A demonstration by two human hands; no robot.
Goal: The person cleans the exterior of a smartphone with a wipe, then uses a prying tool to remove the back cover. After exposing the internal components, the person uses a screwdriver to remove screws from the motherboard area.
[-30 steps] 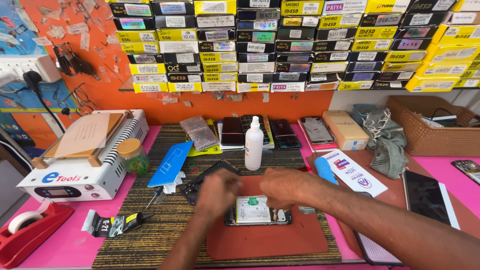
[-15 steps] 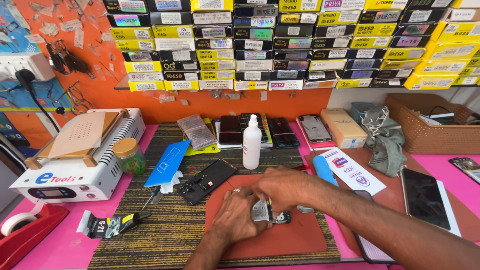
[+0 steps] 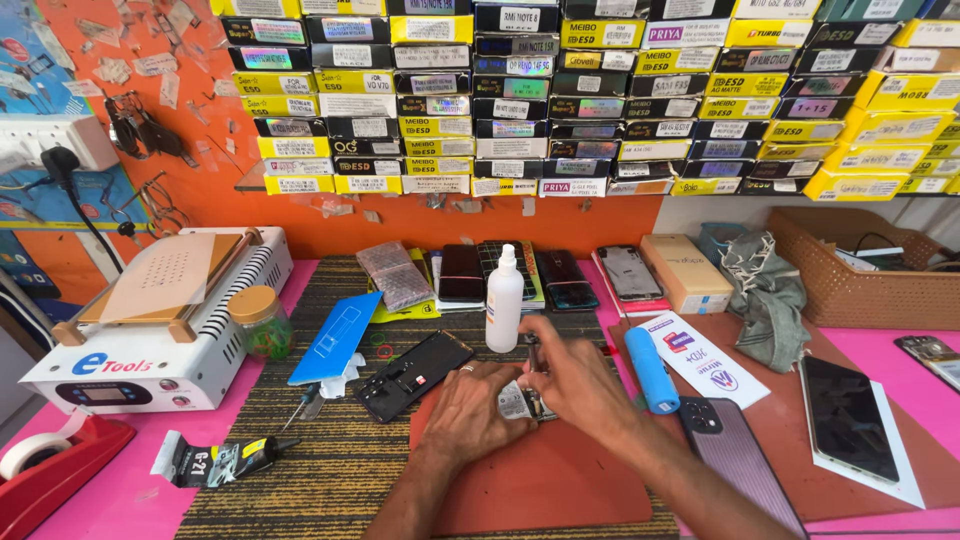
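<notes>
Both my hands meet over an opened phone (image 3: 519,402) lying on a red-brown work mat (image 3: 560,480). My left hand (image 3: 470,412) presses on the phone's left end, a ring on one finger. My right hand (image 3: 568,378) covers its right end, fingers curled around it and pinching at its top edge. Only a small part of the phone's inner parts and battery shows between the hands. A black phone frame (image 3: 412,362) lies just left of my left hand. A white plastic bottle (image 3: 503,300) stands right behind my hands.
A white heating machine (image 3: 150,320) stands at left, a glass jar (image 3: 260,322) and blue sheet (image 3: 338,336) beside it. A glue tube (image 3: 215,462) lies at front left. Phones, a blue cylinder (image 3: 650,370), a cloth and a wicker basket (image 3: 850,270) fill the right.
My hands have closed in over the phone, which showed openly between them a second ago. The view has shifted a little nearer to the bench.
</notes>
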